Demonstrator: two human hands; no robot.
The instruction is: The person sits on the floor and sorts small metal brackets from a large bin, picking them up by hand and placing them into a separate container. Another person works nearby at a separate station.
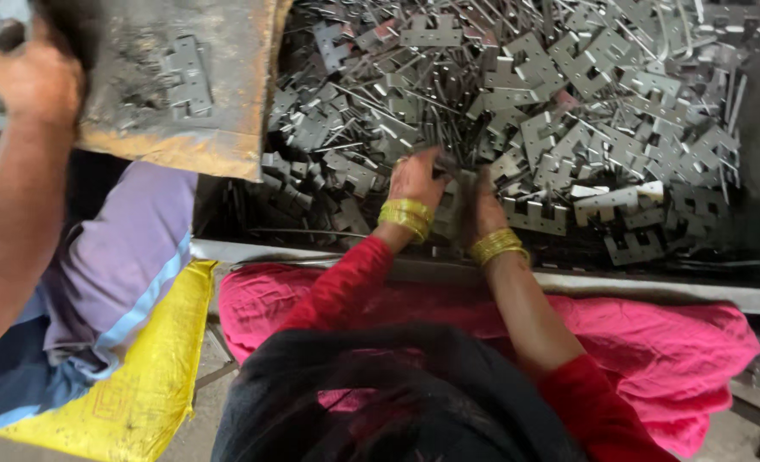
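- Heap of grey metal hinge plates (568, 103): flat notched stampings mixed with thin pins, filling a dark tray across the upper right of the head view; plates lie at every angle and overlap one another.
- Pink cloth (653, 342): spread over the lap below the tray, running from centre to right edge.
- Tray rim (653, 291): pale metal edge running left to right between the heap and the pink cloth; both wrists cross it.
- Yellow sack (140, 376): on the floor at lower left, beside the pink cloth.
- Worn board (183, 85): brownish, grimy, at upper left, one hinge plate lying on it; its lower edge overhangs the tray's left end.
- Co-worker's arm (12, 197): enters from the left edge, hand (29, 77) raised at the top corner, closed around a dark handle.
- Left hand (416, 178): forearm in red sleeve, gold bangles at the wrist; hand reaches into the near edge of the heap, fingers curled down among the plates, touching them. Whether they clamp a piece cannot be told.
- Right hand (482, 205): bare forearm, gold bangles; just beside the left hand, fingers buried in the plates and mostly hidden, grip not discernible.
- Open room: little between the two hands; bare tray floor shows dark along the near rim to the right.
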